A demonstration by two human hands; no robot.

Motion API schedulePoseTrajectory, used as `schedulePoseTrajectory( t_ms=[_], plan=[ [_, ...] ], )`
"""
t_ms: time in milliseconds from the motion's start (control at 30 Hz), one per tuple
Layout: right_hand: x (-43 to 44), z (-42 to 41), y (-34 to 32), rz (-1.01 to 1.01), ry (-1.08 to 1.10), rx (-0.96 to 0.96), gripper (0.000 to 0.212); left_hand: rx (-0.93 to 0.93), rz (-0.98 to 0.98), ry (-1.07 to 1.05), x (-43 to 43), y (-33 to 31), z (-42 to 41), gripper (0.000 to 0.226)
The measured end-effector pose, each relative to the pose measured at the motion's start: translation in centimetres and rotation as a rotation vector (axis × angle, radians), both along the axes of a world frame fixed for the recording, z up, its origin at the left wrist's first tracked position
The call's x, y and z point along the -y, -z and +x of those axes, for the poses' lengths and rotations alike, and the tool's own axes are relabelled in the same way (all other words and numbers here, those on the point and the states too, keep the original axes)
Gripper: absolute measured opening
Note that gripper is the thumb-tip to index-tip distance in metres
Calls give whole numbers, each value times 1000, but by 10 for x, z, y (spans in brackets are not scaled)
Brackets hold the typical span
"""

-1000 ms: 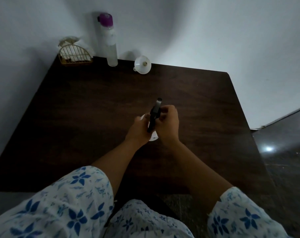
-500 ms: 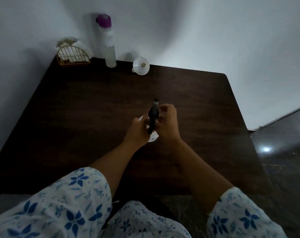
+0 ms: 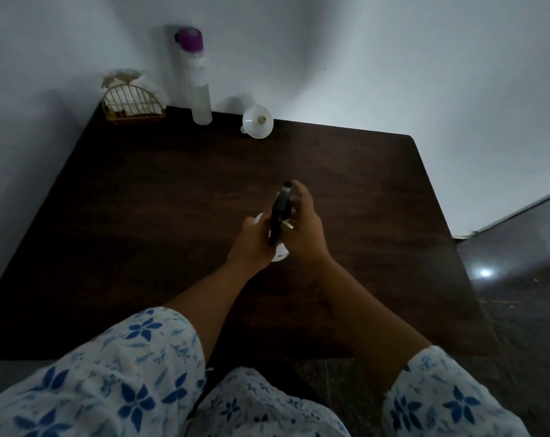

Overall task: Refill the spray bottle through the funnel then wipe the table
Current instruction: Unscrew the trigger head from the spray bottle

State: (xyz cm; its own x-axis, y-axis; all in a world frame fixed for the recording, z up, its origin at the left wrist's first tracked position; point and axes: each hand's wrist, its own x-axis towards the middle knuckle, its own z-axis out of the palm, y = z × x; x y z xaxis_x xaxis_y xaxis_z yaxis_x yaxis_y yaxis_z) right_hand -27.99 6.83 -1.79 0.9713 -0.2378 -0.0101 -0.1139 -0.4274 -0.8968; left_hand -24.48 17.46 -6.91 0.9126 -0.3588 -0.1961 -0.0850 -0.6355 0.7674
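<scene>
Head camera is showing the left hand (image 3: 251, 244) gripping the round white spray bottle (image 3: 280, 255), the right hand (image 3: 308, 234) curling around its angular black trigger head (image 3: 280, 209) on top.

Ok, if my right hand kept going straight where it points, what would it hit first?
Likely the white funnel, or it just misses and reaches the wall; depth is unclear.

The spray bottle (image 3: 279, 212), white-bodied with a black trigger head, stands upright mid-table (image 3: 141, 216). The white funnel (image 3: 258, 121) rests at the far edge.
</scene>
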Motion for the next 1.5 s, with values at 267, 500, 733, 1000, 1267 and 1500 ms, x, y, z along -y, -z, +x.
schedulePoseTrajectory(
  t_ms=[267,500,733,1000,1267,1500],
  plan=[
    [-16,-5,-7,-39,161,68,27,-59,-6,33,-2,-4,-3,21],
    [18,4,-25,-1,-222,-105,43,-56,15,11,1,-11,-3,40],
    [-12,3,-8,-100,143,64,24,-36,84,47,-1,-10,-2,24],
    [12,-2,-16,334,-9,28,32,-101,8,-9,4,-17,-7,57],
    [27,-10,-43,359,74,206,25,-77,70,9,4,-20,-11,65],
    [28,-22,-72,324,49,438,37,-77,130,4,5,-24,-12,66]
  ],
)
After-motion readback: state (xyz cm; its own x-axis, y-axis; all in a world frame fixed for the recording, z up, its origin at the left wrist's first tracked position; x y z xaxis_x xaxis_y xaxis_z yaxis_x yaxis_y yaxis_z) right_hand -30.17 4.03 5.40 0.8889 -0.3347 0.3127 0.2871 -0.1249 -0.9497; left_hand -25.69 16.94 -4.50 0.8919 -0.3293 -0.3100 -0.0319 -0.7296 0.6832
